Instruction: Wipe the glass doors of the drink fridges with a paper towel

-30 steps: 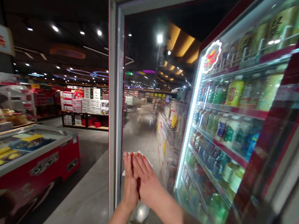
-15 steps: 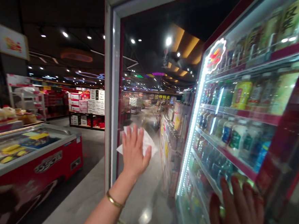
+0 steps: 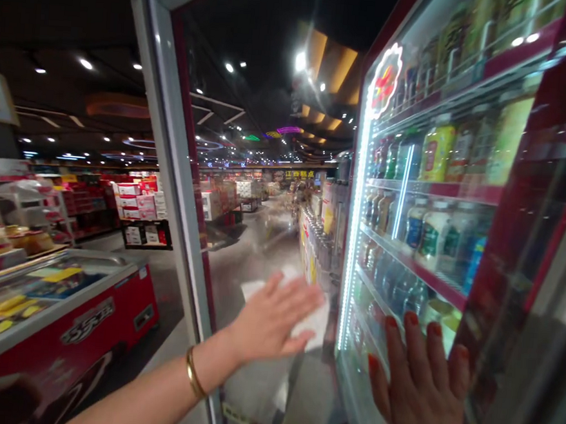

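Note:
Fingers stretched out, my left hand [image 3: 278,318] lies flat over a white wipe [image 3: 318,321], pressing it to the glass door [image 3: 262,236]. The wipe's edges show around the hand; whether it is paper or cloth I cannot tell. A gold bangle [image 3: 195,372] circles my left wrist. Lower right, my right hand [image 3: 421,383] is open with fingers spread, in front of the drinks cooler [image 3: 356,243]; whether its palm touches glass I cannot tell. Nothing shows in it. Bottles [image 3: 434,232] stand on the lit shelves behind it.
The door's grey frame [image 3: 170,165] rises at left of the glass. Further left stands a red chest freezer [image 3: 110,329] with packages inside. Boxed goods [image 3: 142,208] are stacked beyond it. Through the glass show an aisle floor and stacked goods [image 3: 328,228].
My left hand has slid right and down across the glass with the wipe, its fingers now pointing right. My right hand has shifted slightly left. The whole view has turned a little.

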Demonstrator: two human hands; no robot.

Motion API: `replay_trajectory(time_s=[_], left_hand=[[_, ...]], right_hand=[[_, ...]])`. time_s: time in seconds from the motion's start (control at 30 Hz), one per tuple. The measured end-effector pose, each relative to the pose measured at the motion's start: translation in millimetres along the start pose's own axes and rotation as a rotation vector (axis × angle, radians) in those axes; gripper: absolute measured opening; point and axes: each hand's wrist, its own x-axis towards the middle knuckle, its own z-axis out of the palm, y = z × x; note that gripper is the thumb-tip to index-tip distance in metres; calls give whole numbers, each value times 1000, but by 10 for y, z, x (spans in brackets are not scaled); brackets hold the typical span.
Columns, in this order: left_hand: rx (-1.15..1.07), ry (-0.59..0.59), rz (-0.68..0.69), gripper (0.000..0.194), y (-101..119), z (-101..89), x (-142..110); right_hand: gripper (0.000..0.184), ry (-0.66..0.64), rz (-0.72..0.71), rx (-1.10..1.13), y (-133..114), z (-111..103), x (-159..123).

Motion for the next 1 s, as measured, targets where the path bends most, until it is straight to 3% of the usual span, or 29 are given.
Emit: replay_trajectory(time_s=[0.07,0.1,0.2,0.27,0.3,0.33,0.4,0.5,0.53,0.57,0.63,0.67,0.7,0.77,0.8,0.83,0.87,0.9,0.97,1.0], left_hand=[[-46,-4,236,81,55,-81,-134],[-56,9,244,80,-66,-141,-166],[-49,79,-4,90,-845,-314,88],[-34,156,-318,88,-1292,-345,462],[-37,170,-440,86,-1375,-331,627],[-42,158,-470,87,-1345,-303,738],[-73,84,-275,89,-1013,-238,742],[-136,-108,330,72,-469,-191,384],[-142,-149,431,65,-452,-205,287],[-142,-160,425,63,-550,-237,256],[-130,-100,136,72,-1022,-343,437],[-125,-25,-104,82,-1314,-404,630],[-103,30,-256,89,-1574,-459,852],[-76,107,-496,91,-1809,-511,1227],[-68,131,-585,91,-1727,-496,1320],[-66,152,-628,90,-1505,-450,1333],[-76,130,-574,91,-1170,-378,1272],[-83,86,-411,89,-765,-288,1152],[-128,-8,46,79,8,-118,826],[-130,-35,221,73,256,-66,678]], right_hand=[[70,-4,19,-1,-3,17,-29],[70,-10,14,-3,-8,24,-31],[74,-26,-30,-25,-18,29,0],[76,-19,-47,-52,3,11,34],[77,-15,-62,-65,27,-6,48],[77,-18,-86,-70,60,-28,57],[78,-47,-149,-57,145,-79,53],[79,-31,-154,-61,269,-123,-19],[79,-14,-138,-75,294,-119,-54],[80,7,-127,-97,308,-106,-89],[81,28,-121,-138,305,-65,-143],[82,37,-125,-152,292,-45,-157],[82,51,-128,-157,276,-30,-161],[83,79,-130,-113,247,-25,-144],[84,94,-130,-73,239,-35,-129],[84,110,-134,-31,238,-50,-113],[84,125,-142,5,243,-69,-98],[85,139,-151,34,254,-89,-87],[86,157,-170,80,289,-120,-85],[87,155,-174,100,307,-129,-97]])
